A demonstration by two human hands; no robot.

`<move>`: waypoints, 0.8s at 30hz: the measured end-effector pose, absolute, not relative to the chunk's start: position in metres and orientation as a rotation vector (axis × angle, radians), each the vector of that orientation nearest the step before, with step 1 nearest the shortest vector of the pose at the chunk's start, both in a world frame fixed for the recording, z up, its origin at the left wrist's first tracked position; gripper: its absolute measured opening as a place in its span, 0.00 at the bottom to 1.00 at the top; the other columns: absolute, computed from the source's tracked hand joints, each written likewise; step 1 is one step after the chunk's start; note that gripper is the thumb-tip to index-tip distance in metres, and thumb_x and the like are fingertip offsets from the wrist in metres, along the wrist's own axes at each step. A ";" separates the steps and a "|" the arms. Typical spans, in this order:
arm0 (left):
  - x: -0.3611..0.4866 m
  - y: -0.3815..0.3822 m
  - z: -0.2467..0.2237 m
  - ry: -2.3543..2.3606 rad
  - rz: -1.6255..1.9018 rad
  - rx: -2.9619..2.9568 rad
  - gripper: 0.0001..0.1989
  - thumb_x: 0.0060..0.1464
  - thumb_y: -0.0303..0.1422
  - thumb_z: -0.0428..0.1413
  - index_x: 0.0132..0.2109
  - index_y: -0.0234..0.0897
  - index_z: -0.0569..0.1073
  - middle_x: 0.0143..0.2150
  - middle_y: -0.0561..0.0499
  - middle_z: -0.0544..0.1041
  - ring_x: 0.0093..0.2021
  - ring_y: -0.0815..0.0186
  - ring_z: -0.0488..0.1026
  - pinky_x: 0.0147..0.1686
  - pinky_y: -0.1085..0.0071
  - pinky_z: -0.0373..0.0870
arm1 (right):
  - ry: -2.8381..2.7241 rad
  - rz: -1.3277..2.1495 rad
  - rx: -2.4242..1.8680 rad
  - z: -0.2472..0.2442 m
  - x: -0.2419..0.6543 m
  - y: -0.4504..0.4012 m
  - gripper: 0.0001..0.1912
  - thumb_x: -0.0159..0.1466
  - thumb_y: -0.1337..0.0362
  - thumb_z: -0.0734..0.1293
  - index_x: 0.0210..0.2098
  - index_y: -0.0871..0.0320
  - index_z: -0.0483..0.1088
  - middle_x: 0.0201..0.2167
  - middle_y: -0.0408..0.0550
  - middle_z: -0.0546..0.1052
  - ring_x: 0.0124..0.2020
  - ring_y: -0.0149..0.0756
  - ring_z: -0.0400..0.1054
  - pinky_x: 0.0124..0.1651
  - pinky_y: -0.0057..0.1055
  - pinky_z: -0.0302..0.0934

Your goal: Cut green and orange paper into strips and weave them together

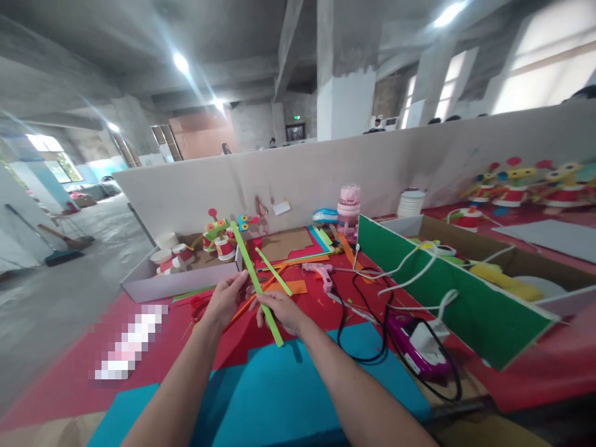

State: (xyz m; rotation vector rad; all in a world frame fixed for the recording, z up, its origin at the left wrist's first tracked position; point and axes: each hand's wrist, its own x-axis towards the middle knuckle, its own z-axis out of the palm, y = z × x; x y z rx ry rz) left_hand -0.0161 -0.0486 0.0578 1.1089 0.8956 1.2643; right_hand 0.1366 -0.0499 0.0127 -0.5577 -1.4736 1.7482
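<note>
A long light-green paper strip (244, 247) slants up and away from me above the table. My right hand (283, 312) is closed around it below its middle, fingers curled. My left hand (229, 299) pinches at the strip's left edge a little higher up. Just beyond my hands lie a second green strip (274, 271), an orange piece of paper (293, 287) and a pink hot glue gun (318, 269). Red-handled scissors (199, 305) rest left of my left hand, partly hidden. Under my forearms is a blue sheet (274, 391).
On the left, a white box (186, 282) holds paper cups and a finished cup figure (223, 245). A green-sided box (447, 292) with cables over it stands right, beside a purple power strip (419, 347). A low partition (307, 171) closes the back.
</note>
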 end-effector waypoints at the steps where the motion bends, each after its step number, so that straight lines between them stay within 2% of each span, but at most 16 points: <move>1: -0.016 -0.048 0.053 0.886 1.277 1.095 0.19 0.48 0.44 0.61 0.38 0.30 0.76 0.23 0.54 0.70 0.22 0.74 0.65 0.23 0.77 0.62 | -1.463 1.753 -0.578 0.012 0.136 -0.049 0.21 0.63 0.50 0.61 0.30 0.63 0.73 0.14 0.43 0.72 0.16 0.27 0.61 0.25 0.23 0.52; 5: -0.015 -0.044 0.037 0.946 1.181 1.164 0.18 0.46 0.42 0.63 0.35 0.30 0.77 0.20 0.54 0.70 0.19 0.73 0.65 0.20 0.77 0.61 | -1.504 1.758 -0.653 0.010 0.135 -0.049 0.23 0.61 0.48 0.62 0.28 0.63 0.72 0.14 0.44 0.72 0.15 0.28 0.61 0.24 0.25 0.53; 8: -0.024 -0.042 0.032 0.969 1.223 1.114 0.14 0.42 0.37 0.66 0.31 0.30 0.76 0.19 0.55 0.70 0.19 0.75 0.65 0.20 0.79 0.61 | -1.594 1.768 -0.702 0.007 0.134 -0.048 0.29 0.63 0.42 0.55 0.29 0.62 0.72 0.18 0.47 0.74 0.18 0.32 0.65 0.25 0.28 0.57; 10: -0.036 -0.042 0.034 0.935 1.286 0.994 0.14 0.43 0.37 0.66 0.31 0.30 0.76 0.19 0.54 0.70 0.19 0.76 0.64 0.20 0.80 0.61 | -1.625 1.580 -0.789 0.005 0.135 -0.045 0.28 0.64 0.42 0.54 0.32 0.60 0.71 0.21 0.47 0.75 0.19 0.32 0.65 0.25 0.29 0.57; 13: -0.050 -0.044 0.039 0.909 1.284 0.862 0.14 0.43 0.36 0.66 0.32 0.29 0.77 0.18 0.55 0.70 0.18 0.77 0.63 0.18 0.81 0.60 | -1.653 1.012 -0.837 0.004 0.136 -0.043 0.14 0.61 0.53 0.64 0.38 0.56 0.71 0.31 0.45 0.75 0.26 0.32 0.66 0.30 0.28 0.60; 15: -0.051 -0.046 0.040 0.913 1.232 0.830 0.13 0.42 0.35 0.66 0.31 0.28 0.76 0.17 0.55 0.69 0.17 0.77 0.62 0.17 0.81 0.59 | -1.709 0.759 -0.785 0.006 0.135 -0.045 0.12 0.59 0.61 0.68 0.43 0.54 0.70 0.37 0.46 0.74 0.31 0.32 0.66 0.36 0.29 0.61; 19: -0.036 -0.048 0.031 0.923 1.135 0.818 0.12 0.39 0.33 0.67 0.27 0.29 0.74 0.15 0.57 0.66 0.15 0.78 0.61 0.17 0.81 0.59 | -1.840 0.602 -0.677 0.012 0.135 -0.051 0.17 0.58 0.70 0.67 0.47 0.51 0.70 0.43 0.46 0.72 0.33 0.31 0.65 0.39 0.30 0.63; 24: -0.024 -0.046 0.018 0.945 1.073 0.837 0.13 0.38 0.33 0.67 0.25 0.29 0.73 0.15 0.56 0.66 0.14 0.77 0.60 0.15 0.80 0.56 | -1.802 0.582 -0.631 0.011 0.137 -0.048 0.10 0.59 0.69 0.69 0.40 0.52 0.75 0.39 0.46 0.72 0.40 0.35 0.67 0.43 0.31 0.64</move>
